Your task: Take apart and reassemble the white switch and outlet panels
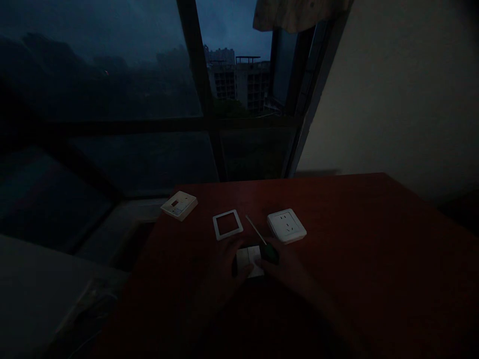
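Observation:
In dim light, my left hand (224, 267) and my right hand (286, 267) meet on a small white switch part (249, 258) lying on the red-brown table (355, 239). Fingers of the left hand curl around its left side. The right hand grips a screwdriver with a dark green handle (270, 253); its thin metal shaft (255, 229) points up and away to the left. Just beyond the hands lie a white square frame (227, 224) and a white wall socket (286, 225).
A beige switch plate (179, 205) sits at the table's far left corner. Behind the table is a large dark window (149, 99) with buildings outside, and a pale wall (392, 89) rises on the right. A grey ledge (112, 224) runs left of the table.

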